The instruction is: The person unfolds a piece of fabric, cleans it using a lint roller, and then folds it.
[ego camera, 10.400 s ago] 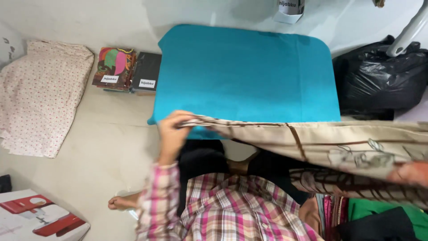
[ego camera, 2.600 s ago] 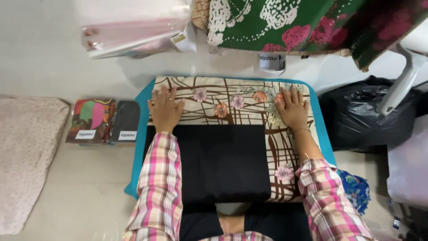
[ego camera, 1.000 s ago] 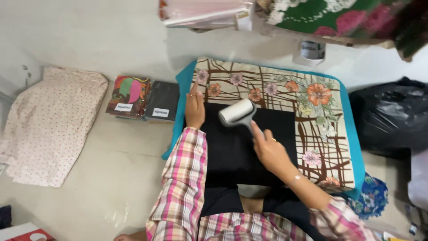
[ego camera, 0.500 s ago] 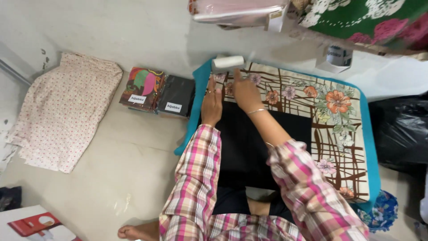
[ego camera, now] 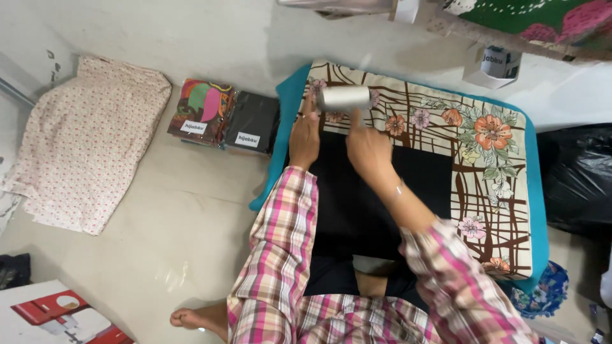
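1. I see my right hand closed around the handle of a lint roller; the handle itself is hidden under my fingers, and the pale roller head lies across the far left corner of the floral cloth.
2. My left hand is open and lies flat, palm down, pressing the cloth just beside the roller head, at the left edge of the black panel.
3. The black panel fills the middle of the floral cloth, whose cream border with brown lines and orange and pink flowers runs along the far and right sides.
4. The cloth is spread over a teal cushion that rests on the floor; the teal shows along the left and right edges.
5. Just left of the cushion, on the floor, lie two wrapped folded fabrics, one multicoloured, one black.
6. Further left lies a cream dotted cloth.
7. A black plastic bag sits past the cushion's right edge.
8. A small white box stands beyond the cushion's far right corner.
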